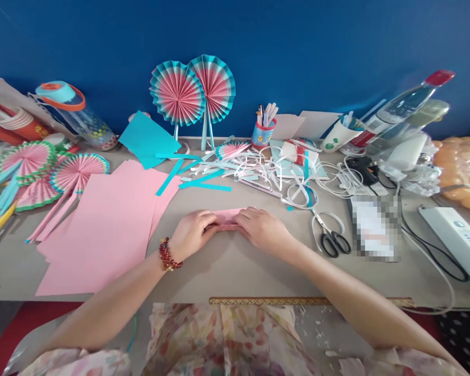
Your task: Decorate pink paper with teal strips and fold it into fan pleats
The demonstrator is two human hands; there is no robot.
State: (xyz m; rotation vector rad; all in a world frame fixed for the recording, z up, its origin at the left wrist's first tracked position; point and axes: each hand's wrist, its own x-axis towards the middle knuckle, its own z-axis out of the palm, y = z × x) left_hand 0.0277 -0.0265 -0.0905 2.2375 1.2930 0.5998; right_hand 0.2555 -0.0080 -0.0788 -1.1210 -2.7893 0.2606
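A narrow folded piece of pink paper (227,216) lies across the middle of the table, held at both ends. My left hand (194,232), with a red bead bracelet at the wrist, is closed on its left end. At the right end, my right hand (260,230) pinches the same paper, fingers on top and thumb toward me. The fingers partly hide the paper's ends. Left of my hands is a stack of pink paper sheets (109,235). Scissors with black handles (331,241) lie to the right, apart from my right hand.
Finished paper fans (178,94) stand against the blue wall. Paper strips (254,169) are heaped behind my hands, near a blue sheet (149,140) and a pen cup (263,133). On the right are a bottle (399,112), cables and a power strip (456,230). More fans (80,172) lie left.
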